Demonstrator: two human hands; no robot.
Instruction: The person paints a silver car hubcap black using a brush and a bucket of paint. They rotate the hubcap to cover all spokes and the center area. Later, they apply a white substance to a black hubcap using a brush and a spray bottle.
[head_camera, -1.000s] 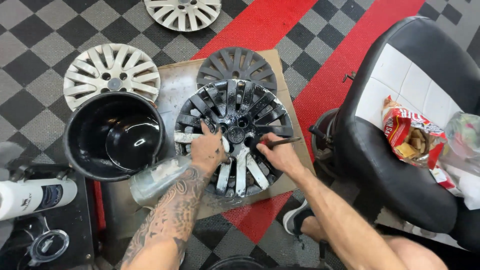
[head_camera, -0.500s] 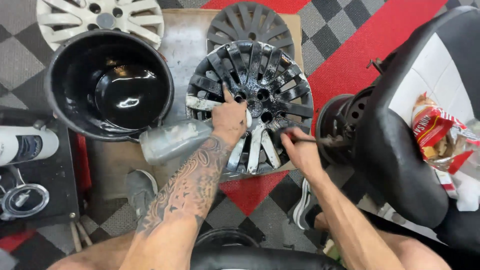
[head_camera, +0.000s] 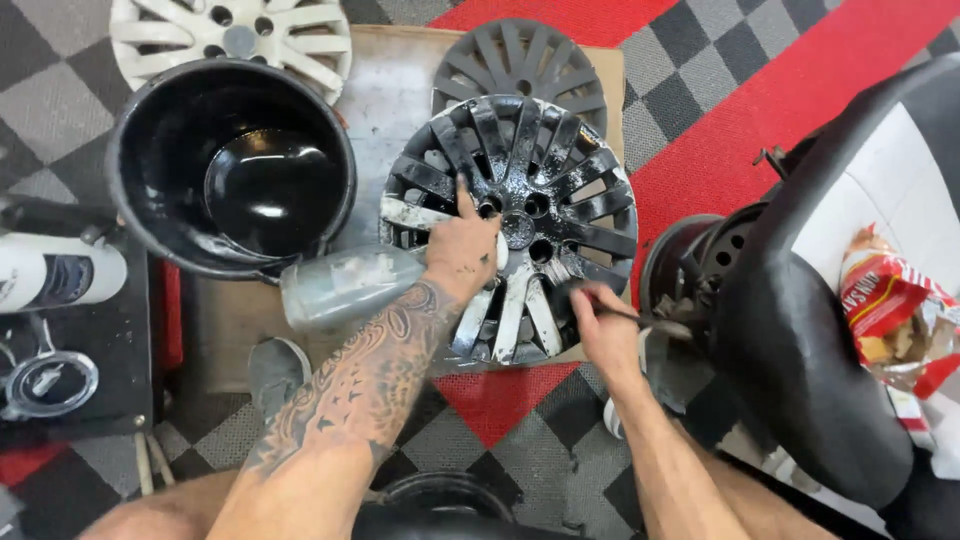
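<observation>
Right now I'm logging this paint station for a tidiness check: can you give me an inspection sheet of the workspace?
Surface: cardboard sheet over checkered floor tiles.
Job's things: hubcap half blackened, lower spokes silver.
Clutter: black bowl, plastic bottle, grey hubcap, white hubcap, snack bag.
Hands: left hand pressing the hubcap; right hand holding a thin brush.
Cables: nothing seen.
Surroundings: black chair, red mat.
</observation>
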